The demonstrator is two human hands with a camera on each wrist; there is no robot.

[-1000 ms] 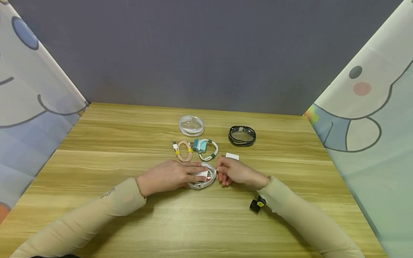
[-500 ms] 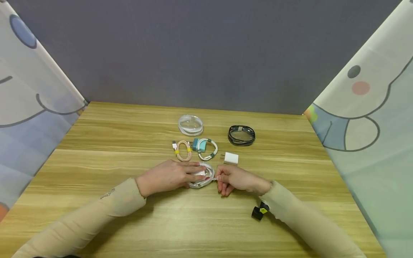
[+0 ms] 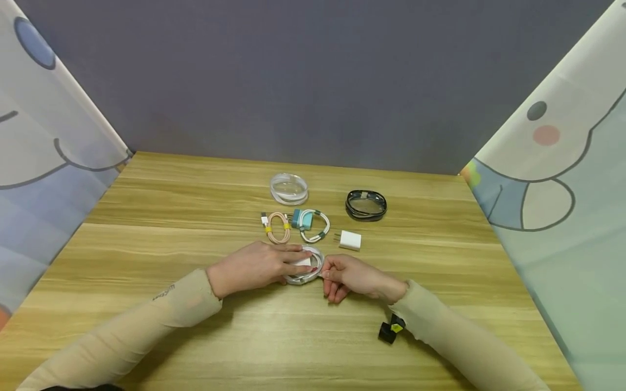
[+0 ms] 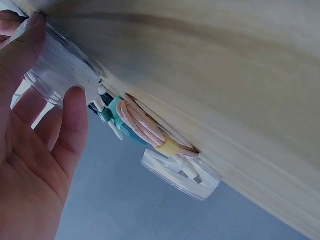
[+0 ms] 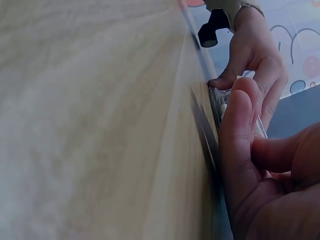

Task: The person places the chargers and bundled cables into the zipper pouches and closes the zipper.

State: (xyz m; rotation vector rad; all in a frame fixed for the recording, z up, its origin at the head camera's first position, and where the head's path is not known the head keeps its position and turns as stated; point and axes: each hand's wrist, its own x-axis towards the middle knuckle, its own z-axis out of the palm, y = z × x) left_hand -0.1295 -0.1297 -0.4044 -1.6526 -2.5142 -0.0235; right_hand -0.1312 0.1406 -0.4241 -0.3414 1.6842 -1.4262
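A round coil of white cable in clear plastic (image 3: 317,265) lies near the table's middle, with a white block inside its ring. My left hand (image 3: 261,264) holds it from the left, fingers spread across its top. The left wrist view shows the thumb and fingertips about the clear plastic (image 4: 62,70). At the coil's right edge my right hand (image 3: 354,275) pinches a small pale end between thumb and forefinger, its other fingers curled below. In the right wrist view the right fingers (image 5: 237,120) hide most of what they pinch.
Just behind lie a pink cable (image 3: 278,228), a white looped cable (image 3: 326,221) and a teal plug (image 3: 299,218). A white charger (image 3: 350,240) is beyond my right hand. Further back are a clear coil (image 3: 289,201) and a black cable coil (image 3: 365,216). A grey panel (image 3: 303,81) bounds the table.
My right hand has moved nearer to me and slightly left along the coil's edge, uncovering the white charger behind it. My left hand has stayed in place on the coil.
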